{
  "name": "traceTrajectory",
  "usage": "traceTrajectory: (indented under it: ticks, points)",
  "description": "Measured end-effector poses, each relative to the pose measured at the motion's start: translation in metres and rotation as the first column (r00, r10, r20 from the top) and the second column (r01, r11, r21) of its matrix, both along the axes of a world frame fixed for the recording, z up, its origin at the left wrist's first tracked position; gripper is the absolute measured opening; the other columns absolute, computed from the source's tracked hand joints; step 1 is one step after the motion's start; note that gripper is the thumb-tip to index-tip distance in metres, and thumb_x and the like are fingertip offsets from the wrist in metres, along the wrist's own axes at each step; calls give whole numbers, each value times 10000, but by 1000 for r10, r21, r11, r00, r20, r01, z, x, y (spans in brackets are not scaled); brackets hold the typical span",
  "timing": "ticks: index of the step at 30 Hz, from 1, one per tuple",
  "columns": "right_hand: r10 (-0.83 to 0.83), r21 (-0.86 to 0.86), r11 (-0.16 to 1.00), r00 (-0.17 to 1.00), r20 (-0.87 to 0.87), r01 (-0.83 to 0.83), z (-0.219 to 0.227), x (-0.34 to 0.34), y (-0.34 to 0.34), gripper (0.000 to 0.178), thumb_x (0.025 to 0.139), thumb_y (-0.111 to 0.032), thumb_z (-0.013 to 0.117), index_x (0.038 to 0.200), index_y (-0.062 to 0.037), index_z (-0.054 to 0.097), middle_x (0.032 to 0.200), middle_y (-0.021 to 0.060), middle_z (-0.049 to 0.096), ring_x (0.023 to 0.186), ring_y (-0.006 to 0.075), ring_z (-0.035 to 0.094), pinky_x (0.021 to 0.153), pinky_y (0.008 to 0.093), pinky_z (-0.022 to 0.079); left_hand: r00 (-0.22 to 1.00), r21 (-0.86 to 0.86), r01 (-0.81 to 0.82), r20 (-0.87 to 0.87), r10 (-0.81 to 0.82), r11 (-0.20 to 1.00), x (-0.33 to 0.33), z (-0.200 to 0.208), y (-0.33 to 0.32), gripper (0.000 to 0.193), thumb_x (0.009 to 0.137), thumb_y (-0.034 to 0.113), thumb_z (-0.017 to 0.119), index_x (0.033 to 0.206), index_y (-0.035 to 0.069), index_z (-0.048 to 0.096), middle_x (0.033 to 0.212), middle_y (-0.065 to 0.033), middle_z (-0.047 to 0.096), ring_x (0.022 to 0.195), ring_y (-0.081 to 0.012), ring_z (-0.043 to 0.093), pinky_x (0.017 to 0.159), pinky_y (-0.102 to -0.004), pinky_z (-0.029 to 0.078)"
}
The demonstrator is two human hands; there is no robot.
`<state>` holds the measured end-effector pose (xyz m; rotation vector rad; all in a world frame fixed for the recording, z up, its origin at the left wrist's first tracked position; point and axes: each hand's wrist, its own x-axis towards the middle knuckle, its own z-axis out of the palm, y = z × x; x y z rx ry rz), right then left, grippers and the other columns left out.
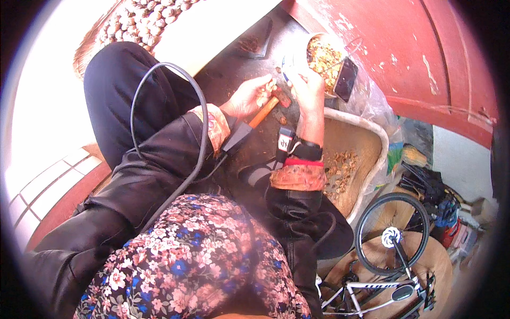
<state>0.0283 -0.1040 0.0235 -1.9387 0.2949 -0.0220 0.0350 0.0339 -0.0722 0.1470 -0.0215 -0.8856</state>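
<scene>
My left hand (248,97) is curled with palm up around cracked walnut pieces (264,94). Close beside it, my right hand (308,87) has its fingers bent together. A blurred white and blue thing (288,68) shows at its fingertips; overexposure hides its kind. Below the hands lies a hammer (264,111) with an orange-brown wooden handle and a dark grip, its head end by reddish, broken lumps (283,98). Just beyond my right hand stands a round bowl (309,47) of walnut kernels (324,55).
A dark phone (346,80) rests at the bowl's edge. On the right, a pale-rimmed tub (380,139) holds walnut shells (342,167). Whole walnuts (141,24) are heaped at upper left. A grey cable (204,122) loops over my left arm. A bicycle (393,236) lies at lower right.
</scene>
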Motion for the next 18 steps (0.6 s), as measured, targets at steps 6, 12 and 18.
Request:
traceTrajectory:
  ticks: [6, 12, 18]
  points:
    - [135, -306, 949, 977, 168, -78, -40, 83, 21, 202, 737, -222, 672, 726, -21, 655, 594, 75, 605, 553, 177, 561, 567, 322, 454, 966, 217, -90, -217, 138, 972, -6, -22, 8, 177, 866, 192, 574, 854, 16, 590, 767, -53, 615, 614, -105, 568, 558, -221, 499]
    - [89, -315, 949, 978, 190, -25, -34, 88, 14, 162, 759, -178, 606, 764, -26, 663, 631, 88, 630, 562, 208, 578, 580, 328, 456, 971, -37, -106, -217, 96, 994, 4, -18, 7, 185, 886, 208, 548, 878, 25, 572, 786, -71, 608, 621, -128, 548, 540, -225, 480]
    - [102, -158, 984, 991, 85, -88, 18, 23, 0, 141, 776, -123, 605, 798, 12, 639, 639, 37, 608, 569, 103, 544, 528, 256, 434, 978, -121, -136, -173, 114, 983, 6, 11, -3, 223, 911, 230, 502, 956, 15, 544, 845, -79, 585, 647, -130, 535, 536, -224, 472]
